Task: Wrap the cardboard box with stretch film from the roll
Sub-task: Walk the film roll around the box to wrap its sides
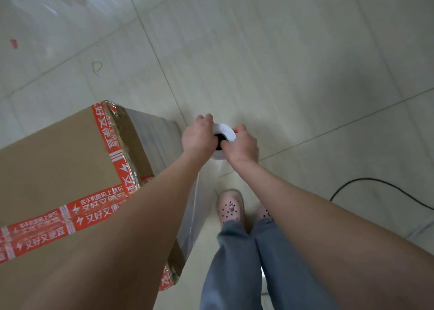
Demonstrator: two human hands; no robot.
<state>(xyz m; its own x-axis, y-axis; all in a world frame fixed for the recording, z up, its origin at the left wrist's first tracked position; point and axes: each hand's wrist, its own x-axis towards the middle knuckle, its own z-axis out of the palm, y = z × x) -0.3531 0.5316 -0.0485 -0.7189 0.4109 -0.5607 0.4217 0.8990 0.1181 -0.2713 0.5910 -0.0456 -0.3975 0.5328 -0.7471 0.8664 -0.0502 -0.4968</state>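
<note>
Cardboard box (58,164) at 8 o'clock, cut off by the left and bottom edges and partly hidden under the left forearm. Red printed tape (94,211) runs along its edges. Clear stretch film (192,216) covers its right face; its run toward the roll is hard to trace. Just past centre, left hand (198,135) and right hand (243,144) grip the white roll (224,129) from either side, leaving only its top end and dark core visible. Black cable (366,180) lies at 4 o'clock on the tiled floor (281,51).
</note>
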